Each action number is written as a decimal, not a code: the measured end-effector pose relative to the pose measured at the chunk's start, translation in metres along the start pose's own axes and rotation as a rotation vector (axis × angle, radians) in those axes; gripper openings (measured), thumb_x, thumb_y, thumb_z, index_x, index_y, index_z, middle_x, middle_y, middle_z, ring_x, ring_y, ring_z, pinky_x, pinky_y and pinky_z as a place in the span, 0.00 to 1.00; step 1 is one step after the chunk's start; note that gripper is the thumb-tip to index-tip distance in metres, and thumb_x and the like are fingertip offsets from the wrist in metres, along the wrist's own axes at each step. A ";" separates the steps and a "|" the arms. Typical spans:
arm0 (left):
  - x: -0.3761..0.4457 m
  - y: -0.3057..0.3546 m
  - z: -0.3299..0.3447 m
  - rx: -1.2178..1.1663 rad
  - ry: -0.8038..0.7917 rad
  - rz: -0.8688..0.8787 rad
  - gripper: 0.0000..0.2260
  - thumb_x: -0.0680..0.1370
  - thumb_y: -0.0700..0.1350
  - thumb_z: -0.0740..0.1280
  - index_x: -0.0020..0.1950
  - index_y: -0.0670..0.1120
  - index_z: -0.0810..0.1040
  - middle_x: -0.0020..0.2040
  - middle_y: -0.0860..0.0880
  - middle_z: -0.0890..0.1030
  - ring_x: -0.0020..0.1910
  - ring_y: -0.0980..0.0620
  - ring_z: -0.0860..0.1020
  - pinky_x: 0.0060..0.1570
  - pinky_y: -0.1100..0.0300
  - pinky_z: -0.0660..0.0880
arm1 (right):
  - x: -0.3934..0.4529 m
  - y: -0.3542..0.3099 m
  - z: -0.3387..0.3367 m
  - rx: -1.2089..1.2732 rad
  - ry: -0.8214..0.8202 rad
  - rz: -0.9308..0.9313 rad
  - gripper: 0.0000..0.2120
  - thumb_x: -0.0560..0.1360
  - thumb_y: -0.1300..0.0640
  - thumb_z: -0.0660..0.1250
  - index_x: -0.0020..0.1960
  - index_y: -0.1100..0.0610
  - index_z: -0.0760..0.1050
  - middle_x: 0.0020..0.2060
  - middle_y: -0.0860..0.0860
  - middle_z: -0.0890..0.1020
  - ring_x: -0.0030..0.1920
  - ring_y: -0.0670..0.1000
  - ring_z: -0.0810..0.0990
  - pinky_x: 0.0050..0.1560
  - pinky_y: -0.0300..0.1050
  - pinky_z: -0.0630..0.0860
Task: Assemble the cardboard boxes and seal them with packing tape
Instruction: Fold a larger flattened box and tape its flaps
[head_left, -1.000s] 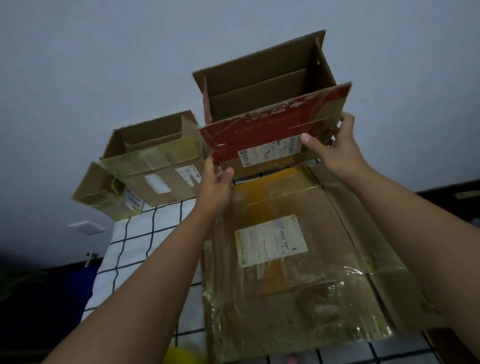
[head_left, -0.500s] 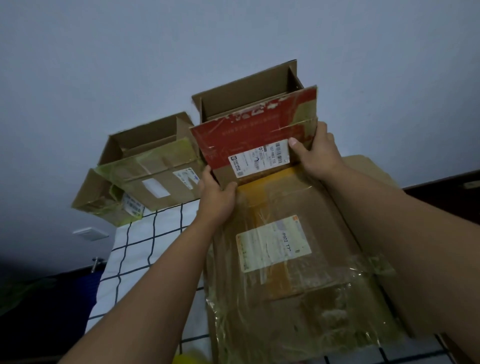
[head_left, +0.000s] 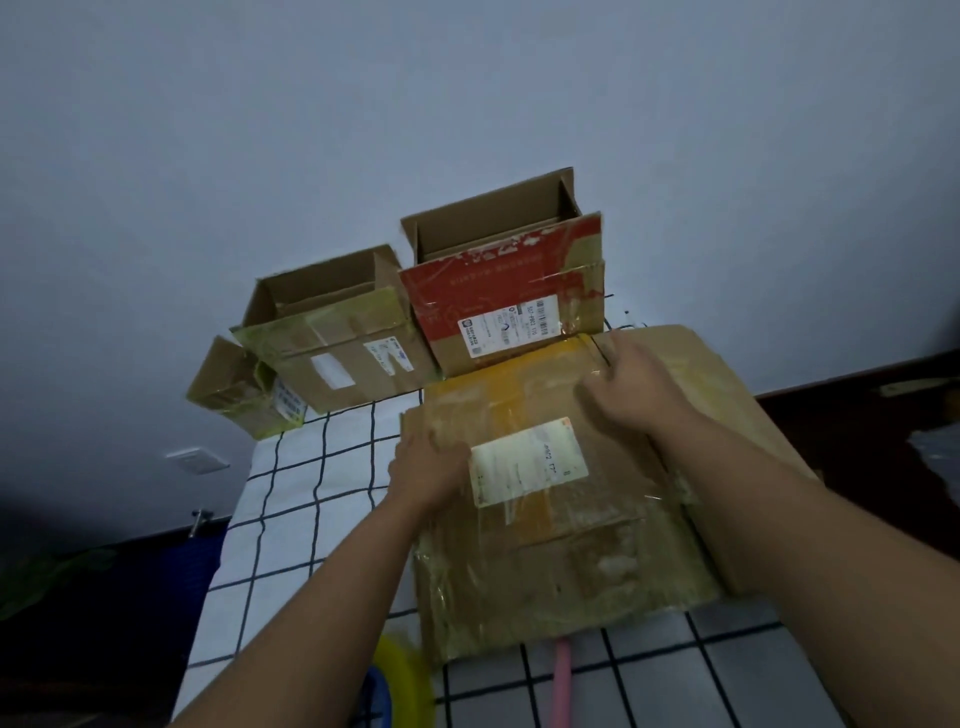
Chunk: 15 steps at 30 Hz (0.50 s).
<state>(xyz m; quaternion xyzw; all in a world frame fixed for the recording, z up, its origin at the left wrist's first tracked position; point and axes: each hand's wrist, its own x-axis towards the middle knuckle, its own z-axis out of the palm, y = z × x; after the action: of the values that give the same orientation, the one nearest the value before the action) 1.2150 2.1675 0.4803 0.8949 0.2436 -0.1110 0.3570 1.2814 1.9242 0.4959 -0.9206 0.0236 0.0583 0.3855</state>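
Observation:
A flattened cardboard box (head_left: 550, 551), wrapped in old clear tape and bearing a white label, lies on the checked surface in front of me. My left hand (head_left: 428, 467) grips its left edge. My right hand (head_left: 628, 395) has its fingers curled on the box's far end, at the slit between two flaps. Behind it an open box with a red front (head_left: 498, 291) stands upright against the wall, free of both hands. A yellow tape roll (head_left: 405, 675) lies at the near left corner of the flat box.
Two more open brown boxes stand at the back left, a larger one (head_left: 337, 332) and a small one (head_left: 239, 389). The white cloth with a dark grid (head_left: 291, 499) covers the surface. A pink rod (head_left: 561, 680) pokes out from under the flat box.
Both hands set the red-fronted box down against the wall and let go of it. They then moved back toward me onto the flattened box.

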 end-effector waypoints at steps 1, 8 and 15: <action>-0.010 -0.008 0.002 0.013 -0.012 -0.039 0.41 0.64 0.68 0.61 0.74 0.52 0.63 0.68 0.44 0.72 0.64 0.38 0.73 0.62 0.41 0.73 | -0.013 0.004 0.003 -0.140 -0.013 0.034 0.29 0.74 0.42 0.62 0.71 0.54 0.64 0.70 0.58 0.70 0.70 0.63 0.67 0.68 0.59 0.67; -0.050 -0.001 -0.001 -0.235 -0.032 -0.151 0.23 0.76 0.53 0.66 0.68 0.45 0.71 0.61 0.42 0.78 0.56 0.41 0.78 0.53 0.49 0.79 | -0.082 0.017 0.008 -0.335 -0.164 0.216 0.44 0.73 0.28 0.58 0.80 0.48 0.46 0.79 0.57 0.40 0.77 0.68 0.39 0.70 0.75 0.43; -0.063 0.004 -0.025 -0.570 -0.030 -0.195 0.11 0.79 0.36 0.63 0.59 0.35 0.77 0.44 0.39 0.82 0.39 0.43 0.79 0.35 0.55 0.77 | -0.096 0.027 0.002 -0.294 -0.173 0.197 0.47 0.72 0.25 0.55 0.80 0.47 0.42 0.79 0.55 0.37 0.78 0.65 0.37 0.72 0.73 0.41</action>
<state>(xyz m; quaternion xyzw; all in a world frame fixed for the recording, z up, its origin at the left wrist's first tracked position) 1.1637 2.1597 0.5236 0.7293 0.3445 -0.0849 0.5851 1.1834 1.9064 0.4874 -0.9517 0.0714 0.1774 0.2401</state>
